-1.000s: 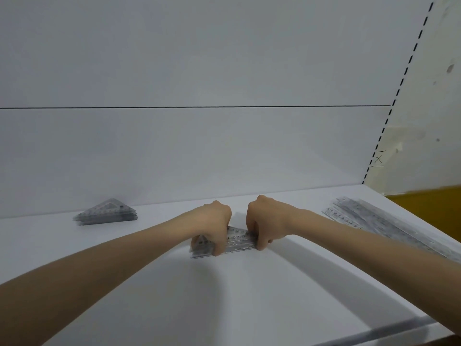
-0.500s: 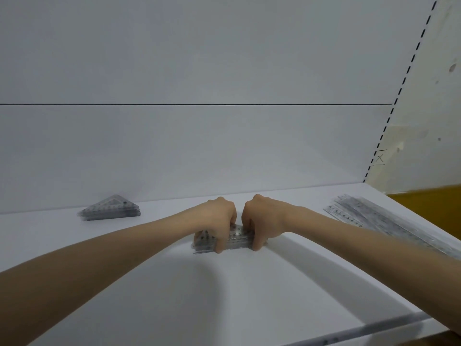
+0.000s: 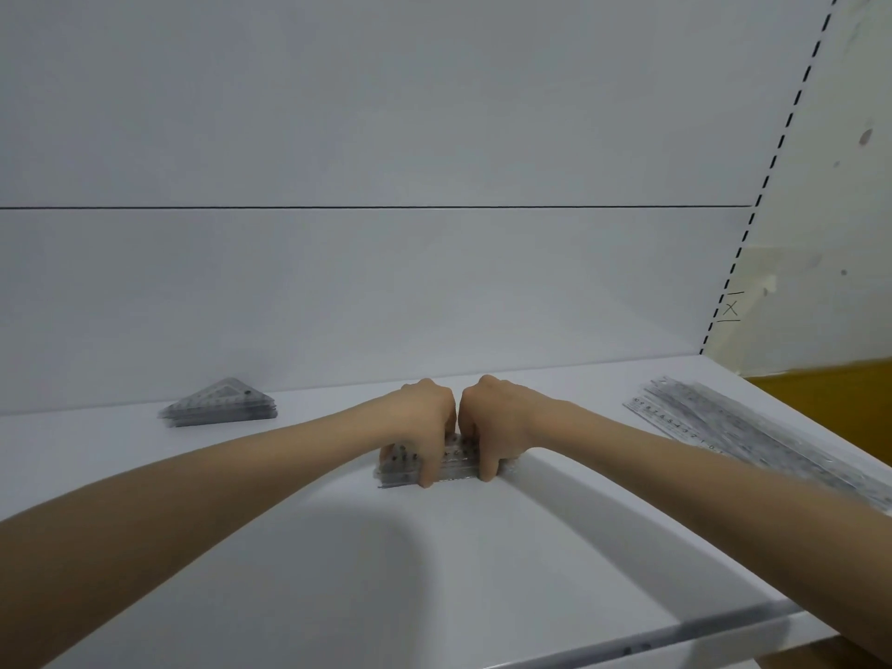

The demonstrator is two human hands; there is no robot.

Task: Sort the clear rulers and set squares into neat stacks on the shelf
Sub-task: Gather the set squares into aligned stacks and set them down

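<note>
I see the short stack of clear rulers lying flat on the white shelf, about mid-width and somewhat back from the front edge. I cannot count the pieces; the printed marks and dark dots blur together. Both hands sit on it, knuckles up and nearly touching each other over the middle. The left hand is closed over the left half, fingers curled down the far side and thumb pressed against the near edge. The right hand grips the right half the same way, its thumb down on the near edge at the stack's right end. The left end of the stack pokes out past the left hand; the right end is mostly hidden under the right hand. Both forearms are bare and reach in from the bottom corners of the view. To the left, well apart and near the back wall, lies a pile of set squares, triangular, apex pointing away. To the right, also well apart, long rulers lie in a loose layer running diagonally toward the shelf's right edge. A slotted upright bounds the back wall on the right.
</note>
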